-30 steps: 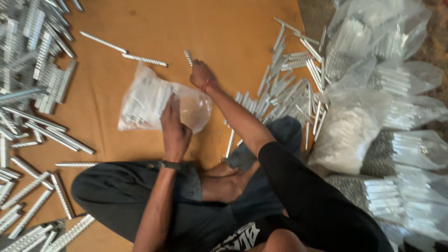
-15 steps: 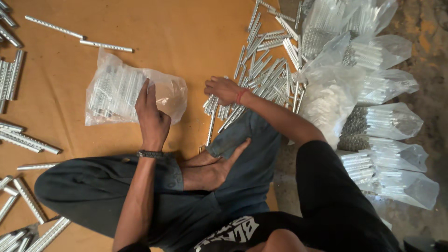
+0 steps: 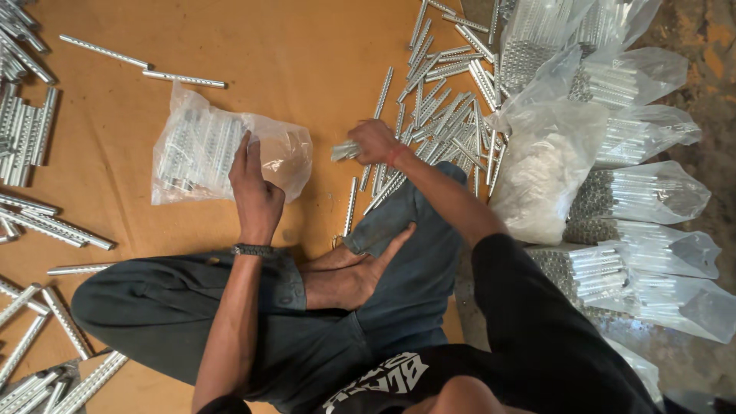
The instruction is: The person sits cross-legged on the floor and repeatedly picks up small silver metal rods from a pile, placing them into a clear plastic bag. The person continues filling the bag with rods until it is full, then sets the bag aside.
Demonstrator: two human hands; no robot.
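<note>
The floor is covered by a flat orange-brown board [image 3: 253, 46]. On the right, bare rough brownish ground [image 3: 709, 84] shows.

Brown board floor [image 3: 291, 54] strewn with loose perforated metal strips [image 3: 429, 123]; left of them a clear plastic bag [image 3: 207, 149], right of them filled bags [image 3: 636, 192].

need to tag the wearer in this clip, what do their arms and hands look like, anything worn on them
Both hands are bare, with no gloves. The left hand has a dark woven band around the wrist and a bare forearm. The right hand has a thin red thread around the wrist; its forearm is bare up to a black sleeve that starts near the elbow. No rings can be made out.
</note>
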